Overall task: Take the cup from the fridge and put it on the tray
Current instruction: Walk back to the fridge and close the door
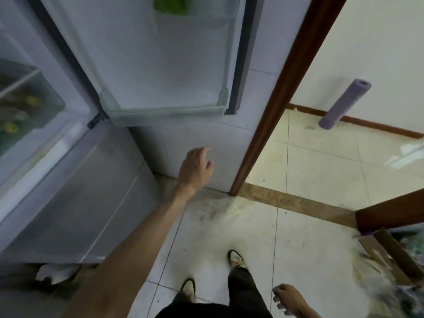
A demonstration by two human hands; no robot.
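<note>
The fridge stands at the left with its upper door (pixel 160 53) swung open toward me. A clear door shelf (pixel 165 111) sits at the door's bottom edge, and something green (pixel 171 5) shows in a higher door bin. The fridge interior (pixel 25 95) at far left holds blurred items behind a clear drawer front. No cup and no tray can be made out. My left hand (pixel 195 168) reaches forward below the open door, fingers apart, holding nothing. My right hand (pixel 286 299) hangs low at the bottom right, fingers loosely curled, empty.
The closed lower fridge door (pixel 75 203) is at the left. A brown wooden door frame (pixel 275 95) rises right of the fridge, opening onto a tiled room with a purple roll (pixel 344 104) leaning on the wall. Cardboard and clutter (pixel 390 260) lie at the lower right. My feet (pixel 236 260) stand on tiles.
</note>
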